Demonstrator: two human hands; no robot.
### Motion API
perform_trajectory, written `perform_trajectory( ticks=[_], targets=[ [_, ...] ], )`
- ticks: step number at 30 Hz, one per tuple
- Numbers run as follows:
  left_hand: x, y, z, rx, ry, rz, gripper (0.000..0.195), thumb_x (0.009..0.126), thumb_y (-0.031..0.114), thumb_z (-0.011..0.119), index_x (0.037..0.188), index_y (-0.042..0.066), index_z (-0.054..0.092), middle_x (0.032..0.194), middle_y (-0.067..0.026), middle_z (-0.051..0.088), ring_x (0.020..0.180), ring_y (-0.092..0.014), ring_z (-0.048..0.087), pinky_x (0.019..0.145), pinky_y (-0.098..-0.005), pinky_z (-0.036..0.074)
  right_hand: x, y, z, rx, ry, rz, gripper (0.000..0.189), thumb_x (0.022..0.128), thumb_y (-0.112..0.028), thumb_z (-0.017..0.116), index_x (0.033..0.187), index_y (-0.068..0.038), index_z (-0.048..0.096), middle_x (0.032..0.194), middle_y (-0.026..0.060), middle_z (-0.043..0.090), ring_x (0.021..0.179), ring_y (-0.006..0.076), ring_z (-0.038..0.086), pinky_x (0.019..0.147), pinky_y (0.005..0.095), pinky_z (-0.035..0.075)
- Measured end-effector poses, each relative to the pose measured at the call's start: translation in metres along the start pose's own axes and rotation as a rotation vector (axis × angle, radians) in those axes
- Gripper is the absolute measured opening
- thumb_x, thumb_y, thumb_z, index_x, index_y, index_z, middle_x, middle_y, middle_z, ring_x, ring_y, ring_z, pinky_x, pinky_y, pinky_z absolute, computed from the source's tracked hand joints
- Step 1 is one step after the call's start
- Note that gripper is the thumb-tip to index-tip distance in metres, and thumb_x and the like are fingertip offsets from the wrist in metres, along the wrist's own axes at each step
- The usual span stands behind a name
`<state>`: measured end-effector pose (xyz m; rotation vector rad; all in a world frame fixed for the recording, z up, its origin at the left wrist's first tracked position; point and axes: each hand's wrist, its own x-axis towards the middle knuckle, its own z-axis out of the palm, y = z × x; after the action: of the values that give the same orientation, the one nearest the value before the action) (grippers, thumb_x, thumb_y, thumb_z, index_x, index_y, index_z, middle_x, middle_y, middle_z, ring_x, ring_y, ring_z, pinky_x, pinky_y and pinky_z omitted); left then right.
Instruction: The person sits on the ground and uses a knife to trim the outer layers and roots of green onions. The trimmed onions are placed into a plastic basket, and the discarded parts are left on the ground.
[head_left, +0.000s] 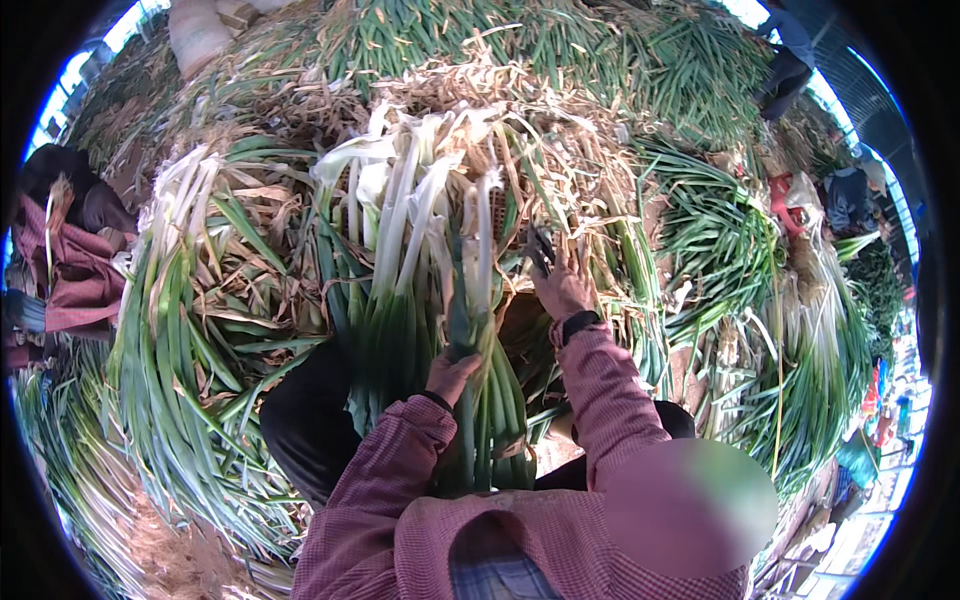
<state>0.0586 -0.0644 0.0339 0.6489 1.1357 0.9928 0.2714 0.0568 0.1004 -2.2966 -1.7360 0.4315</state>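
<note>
My left hand (454, 375) grips a few large green onions (480, 300) by their green leaves. Their white stalks point away from me, and the leaves hang down toward my lap. To the right, my right hand (566, 285) reaches into dry, papery onion leaves (600, 195). A dark object (538, 247) shows by its fingers; I cannot tell what it is or whether the hand holds it. Left of the held stalks, a bunch of peeled onions (397, 232) leans with white ends up. Partly hidden behind them is a brown lattice-sided crate or basket (504, 214).
Another onion pile (165, 277) lies on the left, with dry husks (255, 247) beside it. Unpeeled onions (720, 232) and a rooted bunch (817, 322) are at right. A sack (196, 37) stands far left. Other people (71, 225) are at both sides.
</note>
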Motion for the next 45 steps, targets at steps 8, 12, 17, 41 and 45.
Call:
perform_trajectory(
  ticks=[8, 12, 17, 41, 45],
  targets=[
    [0.013, 0.006, 0.023, 0.163, -0.198, -0.108, 0.017, 0.085, 0.013, 0.068, 0.1, 0.007, 0.066, 0.082, 0.0051, 0.06, 0.073, -0.006, 0.052, 0.068, -0.0252, 0.042, -0.033, 0.025, 0.076, 0.735, -0.3, -0.004, 0.044, 0.09, -0.041, 0.062, 0.1, 0.001, 0.069, 0.085, 0.012, 0.069, 0.077, 0.0185, 0.065, 0.068, 0.0339, 0.049],
    [0.017, -0.002, -0.019, 0.268, 0.092, 0.008, 0.024, 0.084, 0.014, 0.07, 0.105, 0.004, 0.064, 0.085, 0.0011, 0.06, 0.078, -0.009, 0.053, 0.071, -0.0275, 0.043, -0.019, 0.013, 0.037, 0.935, -0.203, 0.073, 0.036, 0.094, -0.038, 0.059, 0.1, -0.003, 0.068, 0.08, 0.0082, 0.067, 0.068, 0.013, 0.06, 0.056, 0.0317, 0.049],
    [0.025, 0.049, -0.054, 0.316, 0.51, 0.574, 0.038, 0.085, 0.016, 0.07, 0.117, 0.002, 0.057, 0.107, -0.0101, 0.062, 0.099, -0.019, 0.058, 0.083, -0.0353, 0.047, 0.026, -0.011, 0.001, 0.615, 0.042, -0.13, 0.032, 0.094, -0.029, 0.056, 0.103, 0.001, 0.061, 0.086, 0.0116, 0.066, 0.062, 0.0132, 0.056, 0.055, 0.0249, 0.052],
    [0.076, 0.032, -0.066, 1.151, 0.432, 0.515, 0.068, 0.078, 0.045, 0.07, 0.129, 0.004, 0.051, 0.122, -0.0229, 0.057, 0.115, -0.04, 0.052, 0.102, -0.0507, 0.034, -0.027, -0.01, 0.149, 1.35, -0.576, 0.301, 0.051, 0.092, -0.038, 0.06, 0.122, 0.003, 0.053, 0.102, 0.0097, 0.063, 0.088, 0.0171, 0.06, 0.077, 0.0302, 0.05],
    [0.112, 0.07, -0.126, 1.082, 0.994, 0.562, 0.066, 0.074, 0.045, 0.07, 0.126, 0.007, 0.053, 0.119, -0.0238, 0.058, 0.11, -0.04, 0.054, 0.097, -0.0484, 0.041, -0.032, -0.001, 0.155, 1.389, -0.555, 0.342, 0.051, 0.092, -0.038, 0.06, 0.122, 0.003, 0.052, 0.102, 0.0098, 0.063, 0.089, 0.0171, 0.06, 0.077, 0.0301, 0.049]
  ],
)
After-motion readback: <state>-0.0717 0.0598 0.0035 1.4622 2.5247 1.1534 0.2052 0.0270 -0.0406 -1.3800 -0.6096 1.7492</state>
